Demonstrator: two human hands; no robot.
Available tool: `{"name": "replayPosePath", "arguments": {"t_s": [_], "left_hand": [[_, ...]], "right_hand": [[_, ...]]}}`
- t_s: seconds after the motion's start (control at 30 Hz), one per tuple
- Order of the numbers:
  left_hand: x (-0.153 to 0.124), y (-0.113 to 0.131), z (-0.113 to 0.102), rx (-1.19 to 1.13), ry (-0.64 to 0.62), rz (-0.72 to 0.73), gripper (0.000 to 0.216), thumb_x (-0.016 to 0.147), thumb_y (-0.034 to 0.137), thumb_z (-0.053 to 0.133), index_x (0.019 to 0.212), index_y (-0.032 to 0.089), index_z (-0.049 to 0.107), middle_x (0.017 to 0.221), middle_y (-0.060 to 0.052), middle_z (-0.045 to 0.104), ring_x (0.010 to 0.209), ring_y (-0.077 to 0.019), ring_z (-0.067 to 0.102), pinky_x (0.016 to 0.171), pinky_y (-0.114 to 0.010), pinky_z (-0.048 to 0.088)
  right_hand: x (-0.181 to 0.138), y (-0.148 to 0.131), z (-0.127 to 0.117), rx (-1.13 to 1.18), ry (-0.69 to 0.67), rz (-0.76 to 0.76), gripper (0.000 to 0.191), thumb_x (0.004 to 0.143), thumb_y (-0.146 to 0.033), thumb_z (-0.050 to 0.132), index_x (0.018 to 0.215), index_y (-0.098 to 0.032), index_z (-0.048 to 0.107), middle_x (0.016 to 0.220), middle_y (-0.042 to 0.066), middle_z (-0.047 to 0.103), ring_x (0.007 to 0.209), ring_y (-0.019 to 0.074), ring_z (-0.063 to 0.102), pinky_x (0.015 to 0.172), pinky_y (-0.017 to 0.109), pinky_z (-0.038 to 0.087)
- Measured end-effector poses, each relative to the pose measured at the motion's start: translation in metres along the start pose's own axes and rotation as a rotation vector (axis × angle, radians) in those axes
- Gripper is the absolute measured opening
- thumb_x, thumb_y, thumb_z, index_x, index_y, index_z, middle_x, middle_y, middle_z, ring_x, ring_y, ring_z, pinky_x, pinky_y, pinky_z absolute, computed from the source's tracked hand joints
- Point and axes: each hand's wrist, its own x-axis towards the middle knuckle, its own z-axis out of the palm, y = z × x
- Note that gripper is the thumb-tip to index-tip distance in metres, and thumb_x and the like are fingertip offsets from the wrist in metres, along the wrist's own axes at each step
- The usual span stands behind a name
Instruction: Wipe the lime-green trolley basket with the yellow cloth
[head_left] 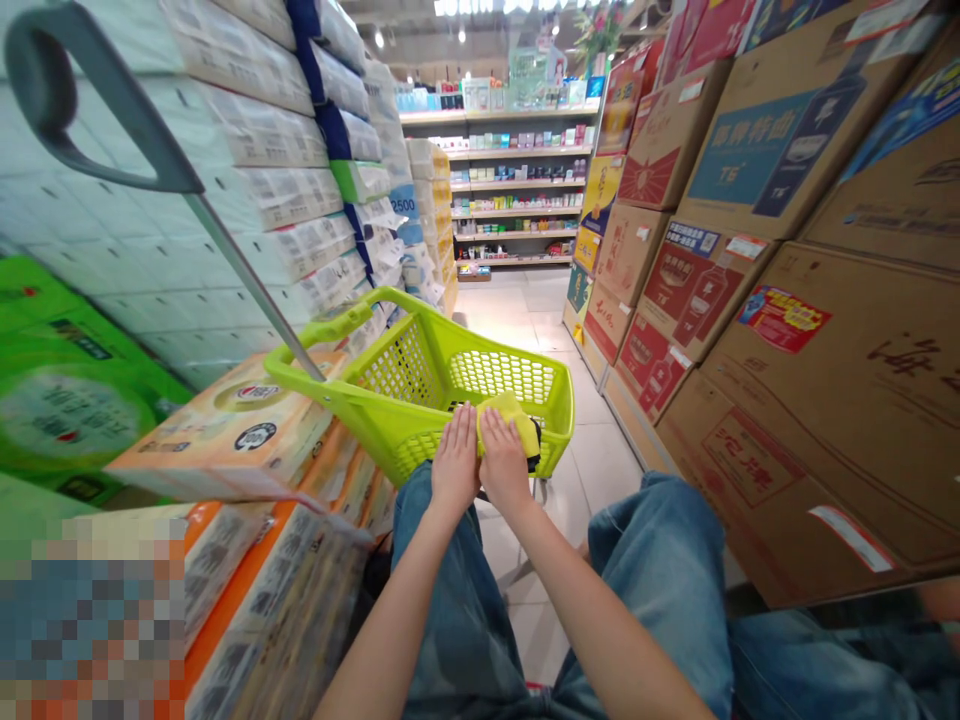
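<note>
A lime-green shopping basket (517,372) with perforated sides and a long grey pull handle (112,120) stands just in front of my knees. My left hand (455,465) lies on its near rim, fingers straight and side by side, with nothing visible in it. Right beside it, my right hand (504,462) presses a folded yellow cloth (526,425) against the same rim, its fingers spread over the cloth. Something dark shows under the cloth's right edge; I cannot make out what it is. My palms and thumbs are mostly hidden.
Stacked tissue packs (277,160) rise on the left, with orange packs (255,420) close to the basket. Cardboard cartons (847,400) line the right side. Tiled floor (551,300) runs to shelves of small goods (517,180). Another denim-covered leg (832,660) appears at lower right.
</note>
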Motion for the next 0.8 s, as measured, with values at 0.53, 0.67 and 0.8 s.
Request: {"name": "replayPosePath", "arguments": {"t_s": [0.53,0.67,0.8], "left_hand": [[0.0,0.002,-0.003,-0.016,-0.014,-0.009,0.093,0.075,0.01,0.051,0.157,0.008,0.007,0.164,-0.014,0.022,0.153,-0.0254,0.015,0.124,-0.044,0.023],[-0.001,0.001,-0.003,-0.006,-0.006,0.007,0.095,0.074,0.009,0.051,0.157,0.009,0.006,0.163,-0.014,0.022,0.152,-0.0257,0.018,0.123,-0.043,0.024],[-0.002,-0.001,-0.002,0.002,0.005,0.014,0.095,0.073,0.01,0.052,0.157,0.01,0.007,0.163,-0.014,0.024,0.152,-0.0259,0.02,0.122,-0.043,0.025]], "right_hand": [[-0.063,0.097,-0.028,0.022,0.144,-0.028,0.081,0.078,0.005,0.03,0.155,-0.021,0.029,0.157,0.008,0.04,0.15,0.0183,0.027,0.123,0.051,0.025],[-0.062,0.096,-0.026,0.003,0.155,-0.024,0.082,0.079,0.004,0.031,0.157,-0.022,0.024,0.157,0.008,0.039,0.15,0.0194,0.026,0.122,0.052,0.026],[-0.063,0.098,-0.026,-0.011,0.14,-0.044,0.085,0.078,0.004,0.033,0.157,-0.022,0.022,0.158,0.008,0.038,0.15,0.0191,0.025,0.123,0.051,0.026]]}}
